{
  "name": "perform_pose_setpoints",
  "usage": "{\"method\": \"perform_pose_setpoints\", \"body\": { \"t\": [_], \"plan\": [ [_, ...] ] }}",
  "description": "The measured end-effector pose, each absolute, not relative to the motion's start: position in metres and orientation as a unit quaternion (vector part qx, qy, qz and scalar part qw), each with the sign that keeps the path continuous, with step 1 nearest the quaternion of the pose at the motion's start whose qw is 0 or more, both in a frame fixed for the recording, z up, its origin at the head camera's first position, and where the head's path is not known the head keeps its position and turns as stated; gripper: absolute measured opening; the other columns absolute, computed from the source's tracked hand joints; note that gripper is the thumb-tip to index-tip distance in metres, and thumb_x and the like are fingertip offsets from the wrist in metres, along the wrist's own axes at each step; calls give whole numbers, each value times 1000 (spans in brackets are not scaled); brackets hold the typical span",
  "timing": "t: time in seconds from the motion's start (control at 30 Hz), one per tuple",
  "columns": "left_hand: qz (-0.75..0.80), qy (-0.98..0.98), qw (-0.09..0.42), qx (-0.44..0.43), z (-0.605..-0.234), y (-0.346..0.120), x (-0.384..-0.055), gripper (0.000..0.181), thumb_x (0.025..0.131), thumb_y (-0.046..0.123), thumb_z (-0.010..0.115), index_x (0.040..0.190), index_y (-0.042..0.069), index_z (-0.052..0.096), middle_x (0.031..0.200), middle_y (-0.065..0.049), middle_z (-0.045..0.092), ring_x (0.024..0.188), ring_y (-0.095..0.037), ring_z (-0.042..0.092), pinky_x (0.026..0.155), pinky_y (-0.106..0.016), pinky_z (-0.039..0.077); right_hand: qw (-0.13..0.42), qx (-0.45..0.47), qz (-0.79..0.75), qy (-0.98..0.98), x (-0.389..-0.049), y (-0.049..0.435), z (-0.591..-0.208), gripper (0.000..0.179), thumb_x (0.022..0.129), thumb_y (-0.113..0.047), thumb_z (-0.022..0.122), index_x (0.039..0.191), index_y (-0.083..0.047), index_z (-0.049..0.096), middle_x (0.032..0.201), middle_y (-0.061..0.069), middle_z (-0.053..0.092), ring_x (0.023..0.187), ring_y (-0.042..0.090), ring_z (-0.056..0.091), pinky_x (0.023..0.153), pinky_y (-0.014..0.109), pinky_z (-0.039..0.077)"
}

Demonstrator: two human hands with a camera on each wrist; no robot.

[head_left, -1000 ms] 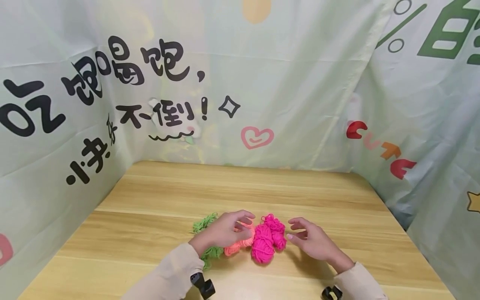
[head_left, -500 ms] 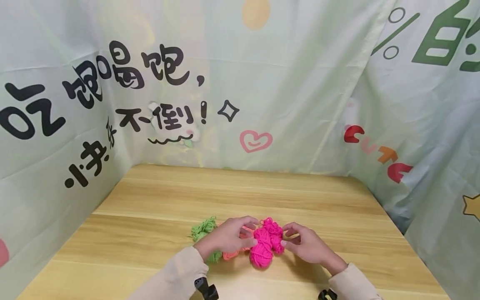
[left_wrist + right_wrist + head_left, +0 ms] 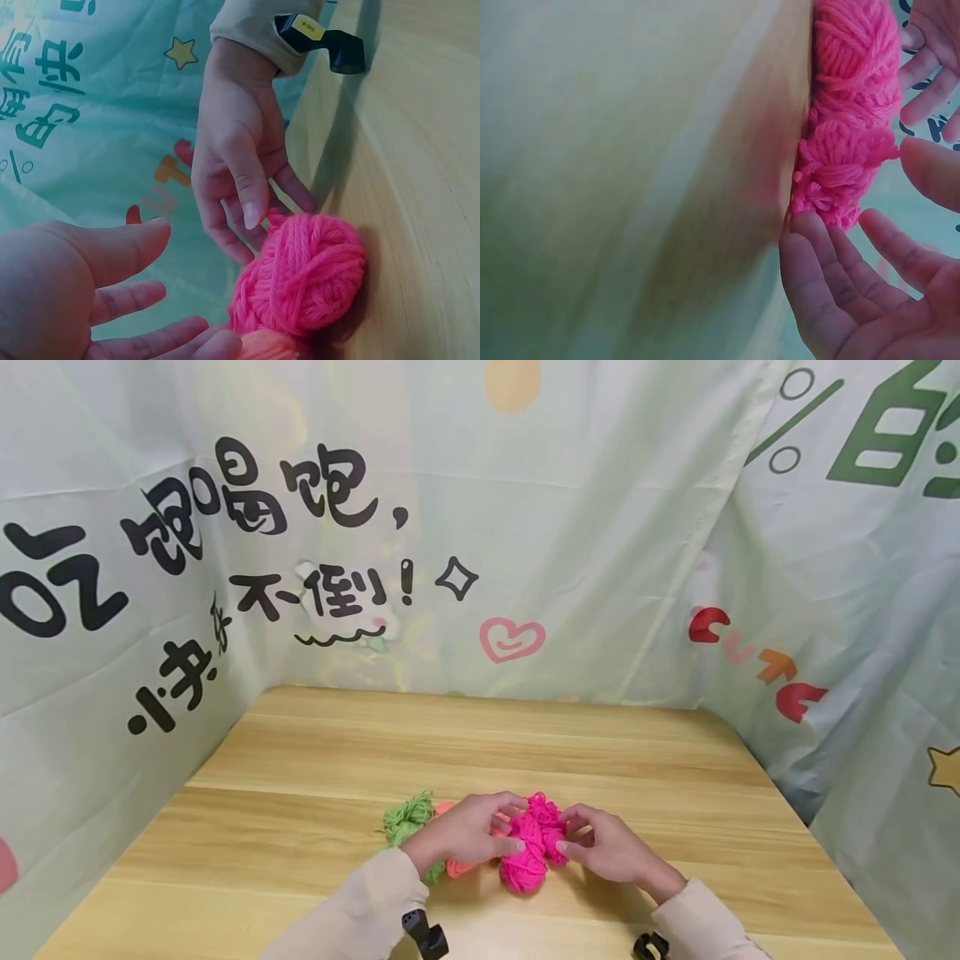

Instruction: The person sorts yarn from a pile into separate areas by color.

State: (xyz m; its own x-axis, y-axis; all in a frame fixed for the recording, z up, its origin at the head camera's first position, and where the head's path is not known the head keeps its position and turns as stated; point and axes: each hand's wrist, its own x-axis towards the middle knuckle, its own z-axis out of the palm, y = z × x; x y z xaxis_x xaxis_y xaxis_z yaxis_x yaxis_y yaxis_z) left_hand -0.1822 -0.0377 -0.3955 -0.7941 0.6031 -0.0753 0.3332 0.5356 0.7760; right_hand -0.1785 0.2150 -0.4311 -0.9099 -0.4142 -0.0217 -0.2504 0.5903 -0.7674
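All around, printed cloth [image 3: 600, 527] with black lettering; inside it, a wood-grain worktop [image 3: 450, 743]. Above that, pale sleeves [image 3: 348, 906], then a left hand [image 3: 476, 828] with fingers parted, slightly bent and holding nothing. Opposite, a right hand [image 3: 611, 847], also with fingers parted and holding nothing, close against the yarn; impossible to tell whether touching. On the worktop between both hands, lumpy pink yarn [image 3: 523, 867]. Farther left, partly hidden, green yarn [image 3: 407, 817], then, nearer the pink, orange yarn [image 3: 459, 867]. By each cuff, a black device [image 3: 425, 935].
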Motion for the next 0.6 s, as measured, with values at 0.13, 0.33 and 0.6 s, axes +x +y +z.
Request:
{"method": "perform_pose_setpoints", "body": {
  "t": [0.13, 0.33, 0.6],
  "plan": [
    [389, 865, 172, 267, -395, -35, -182, 53, 89, 25, 73, 137, 15, 52, 130, 3, 58, 110, -14, 59, 93, -32, 49, 100, -195, -405, 888, -179, 214, -433, 34, 89, -22, 72, 115, -4, 60, 103, 10, 63, 81, 19, 63, 60, 30, 54],
    [384, 867, 172, 266, -396, -33, -182, 53, 88, 23, 74, 136, 15, 53, 129, 2, 59, 107, -13, 60, 91, -32, 50, 101, -212, -389, 891, -180, 212, -432, 34, 88, -22, 73, 114, -4, 61, 101, 8, 63, 81, 18, 64, 68, 30, 54],
    [373, 872, 171, 268, -397, -26, -181, 54, 86, 26, 75, 135, 16, 54, 128, -2, 60, 105, -12, 62, 88, -31, 52, 99, -222, -380, 893, -179, 209, -430, 35, 87, -24, 74, 112, -3, 61, 96, 4, 62, 71, 12, 60, 63, 26, 51]
  ]
}}
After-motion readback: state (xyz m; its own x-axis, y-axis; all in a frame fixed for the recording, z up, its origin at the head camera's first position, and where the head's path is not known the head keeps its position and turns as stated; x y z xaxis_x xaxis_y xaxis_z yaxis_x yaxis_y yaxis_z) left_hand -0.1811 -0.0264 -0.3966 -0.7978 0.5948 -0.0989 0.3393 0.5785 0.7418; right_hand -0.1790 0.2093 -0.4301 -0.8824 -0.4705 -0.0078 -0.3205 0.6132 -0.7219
